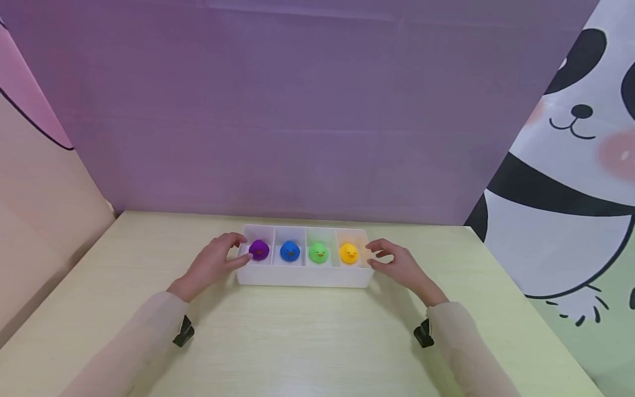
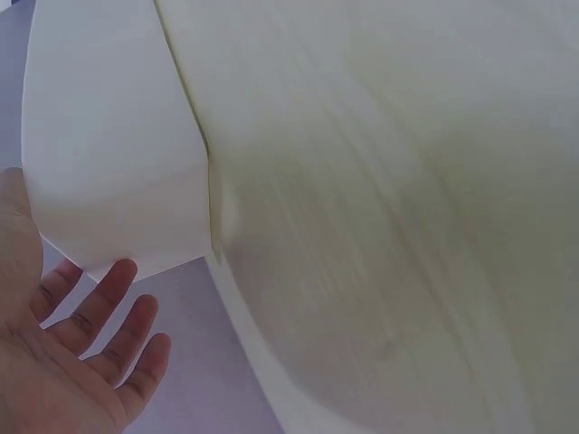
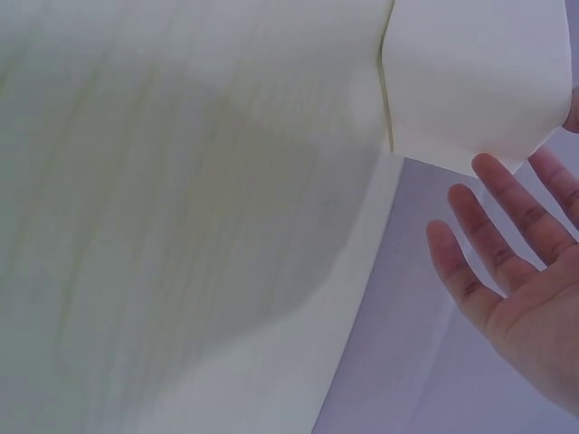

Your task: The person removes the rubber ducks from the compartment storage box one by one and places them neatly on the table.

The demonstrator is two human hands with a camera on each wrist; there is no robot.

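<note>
A long white box (image 1: 303, 277) with a row of compartments rests near the table's far edge. One small round toy duck sits in each compartment, from left to right purple (image 1: 259, 250), blue (image 1: 290, 251), green (image 1: 318, 252) and yellow (image 1: 349, 253). At the box's left end is my left hand (image 1: 214, 260), its thumb by the front corner and fingertips by the back corner. My right hand (image 1: 399, 267) mirrors it at the right end. Both wrist views show loosely spread fingers beside the box's end walls; whether every fingertip touches is unclear.
The pale wooden table (image 1: 297, 336) extends toward me, in front of the box. Behind its far edge hangs a purple cloth (image 1: 297, 121). A wall with a panda picture (image 1: 570, 165) stands to the right, and a pale wall (image 1: 44, 220) to the left.
</note>
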